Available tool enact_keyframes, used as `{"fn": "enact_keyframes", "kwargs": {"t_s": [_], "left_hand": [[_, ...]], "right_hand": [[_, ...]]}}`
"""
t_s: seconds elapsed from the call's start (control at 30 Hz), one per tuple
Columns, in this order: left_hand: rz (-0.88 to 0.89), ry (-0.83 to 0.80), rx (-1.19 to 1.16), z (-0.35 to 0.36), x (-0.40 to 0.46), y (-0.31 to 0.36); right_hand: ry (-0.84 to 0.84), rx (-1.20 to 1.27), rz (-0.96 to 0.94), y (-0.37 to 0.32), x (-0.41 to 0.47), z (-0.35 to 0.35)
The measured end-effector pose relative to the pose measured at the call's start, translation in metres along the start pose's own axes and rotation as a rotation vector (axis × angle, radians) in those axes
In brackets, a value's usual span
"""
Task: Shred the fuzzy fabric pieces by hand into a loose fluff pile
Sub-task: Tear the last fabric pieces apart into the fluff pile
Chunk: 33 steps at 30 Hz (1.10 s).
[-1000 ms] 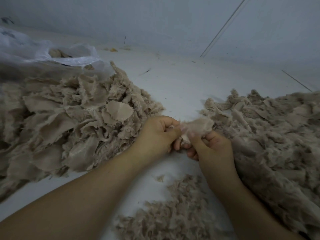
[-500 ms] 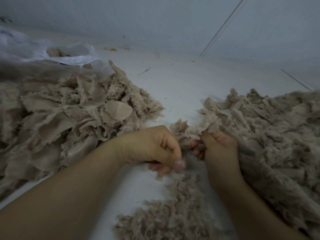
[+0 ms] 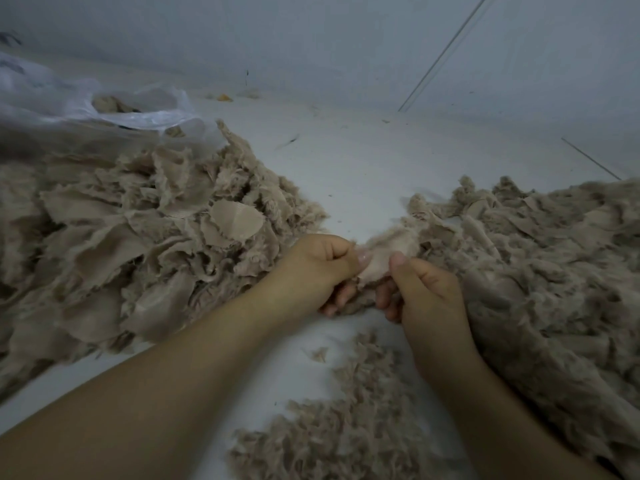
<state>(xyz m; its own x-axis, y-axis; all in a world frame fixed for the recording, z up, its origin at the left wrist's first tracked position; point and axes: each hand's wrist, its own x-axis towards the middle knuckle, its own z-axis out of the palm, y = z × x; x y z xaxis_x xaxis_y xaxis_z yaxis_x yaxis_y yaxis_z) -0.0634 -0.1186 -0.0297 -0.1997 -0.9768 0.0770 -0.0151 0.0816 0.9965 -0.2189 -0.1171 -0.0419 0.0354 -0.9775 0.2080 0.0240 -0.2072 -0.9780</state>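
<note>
Both hands meet over the white bench and share one fabric piece. The left hand pinches the piece's left edge between thumb and curled fingers; the right hand pinches the right edge in the same way, thumb on top. The piece lies stretched between the two thumbs, just left of the large heap of fuzzy fabric that it touches.

Half a second earlier the left hand had dropped below and away from the piece, its fingers closed after a pull, while the right hand alone held the fabric. The left hand has now come back up and taken a new grip. One tear is therefore judged complete, and a fresh one is being set up on the same piece.

The fluff pile lies nearer the camera than the held piece, between the two forearms, with one small tuft apart from it, just below the left hand. A second heap of flatter scraps lies well to the left of the held piece; whether these are spent backings or unworked pieces cannot be told. A clear plastic bag sits behind that heap.

The fluff pile is small beside both heaps, so the task is judged far from done.
</note>
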Motion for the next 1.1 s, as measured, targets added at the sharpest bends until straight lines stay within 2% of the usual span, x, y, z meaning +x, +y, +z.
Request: {"fn": "enact_keyframes", "kwargs": {"t_s": [0.1,0.27,0.4,0.63,0.8,0.93,1.03,1.1], "left_hand": [[-0.039,-0.043,-0.114,-0.0024,-0.0004,0.0006],[-0.032,-0.155,-0.057,-0.0024,-0.0006,0.0000],[-0.002,-0.173,-0.023,-0.0045,-0.0015,0.0001],[0.048,-0.027,0.055,-0.0007,-0.0013,0.0043],[0.117,0.103,0.087,0.0000,0.0004,0.0046],[0.124,0.094,0.060,0.0019,0.0013,0.0033],[0.126,0.025,0.044,0.0020,0.0004,0.0032],[0.099,-0.132,0.047,0.0001,-0.0025,0.0044]], "right_hand": [[0.047,0.058,0.008,-0.0006,0.0008,0.0012],[0.064,0.016,-0.013,0.0028,0.0033,0.0002],[0.146,0.045,0.035,0.0055,0.0069,-0.0008],[-0.050,-0.071,-0.047,0.0037,0.0002,0.0002],[-0.030,-0.109,-0.008,0.0050,0.0030,0.0002],[-0.012,-0.075,0.020,0.0040,0.0031,0.0006],[0.016,0.009,0.051,0.0004,0.0022,0.0007],[0.000,0.018,0.056,-0.0018,0.0008,0.0013]]}}
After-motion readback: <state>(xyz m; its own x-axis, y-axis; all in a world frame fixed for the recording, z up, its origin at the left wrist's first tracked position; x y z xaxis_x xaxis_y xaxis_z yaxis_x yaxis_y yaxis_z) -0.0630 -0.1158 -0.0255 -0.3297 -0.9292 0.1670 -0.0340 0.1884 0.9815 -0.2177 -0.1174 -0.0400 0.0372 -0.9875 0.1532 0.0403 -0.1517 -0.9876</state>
